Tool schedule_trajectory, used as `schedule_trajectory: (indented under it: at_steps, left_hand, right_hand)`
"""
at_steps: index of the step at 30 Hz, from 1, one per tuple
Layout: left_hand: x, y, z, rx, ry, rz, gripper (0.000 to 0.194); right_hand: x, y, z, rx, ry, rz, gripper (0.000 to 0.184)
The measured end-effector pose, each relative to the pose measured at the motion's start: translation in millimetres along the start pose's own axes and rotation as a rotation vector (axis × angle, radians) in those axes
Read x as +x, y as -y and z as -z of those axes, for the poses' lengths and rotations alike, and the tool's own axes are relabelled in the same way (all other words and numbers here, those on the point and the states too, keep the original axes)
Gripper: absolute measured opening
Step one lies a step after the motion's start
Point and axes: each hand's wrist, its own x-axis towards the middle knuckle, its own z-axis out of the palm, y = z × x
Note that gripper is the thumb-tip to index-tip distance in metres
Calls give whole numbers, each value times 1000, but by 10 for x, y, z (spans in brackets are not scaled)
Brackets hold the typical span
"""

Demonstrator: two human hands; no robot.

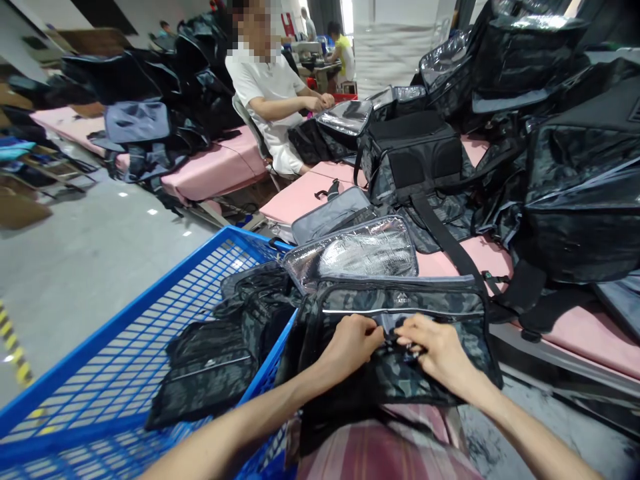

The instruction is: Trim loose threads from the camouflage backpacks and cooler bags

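Observation:
A dark camouflage cooler bag (pixel 445 347) stands upright on or against my lap, its silver-lined lid (pixel 370 250) folded back. A pale trim line and a small logo run across its front. My left hand (pixel 357 340) is closed in a pinch on the front panel, just below the trim. Close beside it on the right, my right hand (pixel 430 343) also pinches the front, with small dark bits of material at its fingertips. Between the two hands a greyish patch of the bag shows. The exact part in each set of fingers is hidden.
A blue plastic basket (pixel 200 250) on the left holds folded camouflage bags (pixel 210 367). More black bags (pixel 415 153) and loose straps cover the pink-topped table (pixel 295 200) ahead and to the right. Across it, a seated person in white (pixel 270 93) handles another silver-lined bag (pixel 347 117).

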Motion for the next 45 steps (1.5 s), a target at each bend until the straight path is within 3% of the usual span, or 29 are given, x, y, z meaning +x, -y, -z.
schedule_trajectory:
  at_steps: [4, 7, 11, 16, 22, 26, 29, 32, 34, 37, 40, 42, 45]
  left_hand:
    - [-92, -16, -20, -184, 24, 52, 37]
    - [-222, -46, -91, -231, 17, 63, 40]
    - [-409, -85, -214, -280, 33, 46, 41]
    - [-537, -107, -282, -167, 66, -65, 42]
    - [-556, 27, -351, 140, -79, -397, 38]
    - [-543, 82, -351, 320, -192, -430, 37]
    - [-528, 67, -321, 405, -186, -412, 36]
    - [-523, 50, -290, 443, -168, -391, 35]
    - [-527, 31, -254, 454, -179, -415, 35]
    - [-493, -50, -157, 431, -273, -557, 32]
    - [-356, -182, -52, 432, -408, -653, 20]
    - [-233, -255, -15, 479, -372, -624, 20]
    - [-116, -289, -25, 508, -214, -553, 17]
  right_hand:
    - [286, -67, 98, -16, -13, -131, 33]
    - [472, -60, 64, -127, 78, -149, 24]
    - [628, -121, -8, -209, 94, -186, 21]
    - [743, -282, -66, -173, 137, -260, 15]
    - [873, -322, -194, -135, 146, -330, 16]
    - [754, -240, 12, -16, 177, -310, 20]
    - [506, -97, 225, 233, 339, -282, 27]
    - [284, 51, 314, 542, 453, -365, 17]
    - [209, 100, 312, 777, 376, -476, 14]
    - [181, 66, 294, 1032, 161, -622, 16]
    - [169, -28, 301, 1203, 32, -653, 22]
    - [152, -78, 321, 1291, -26, -638, 25]
    - [129, -116, 373, 1334, -147, -621, 26]
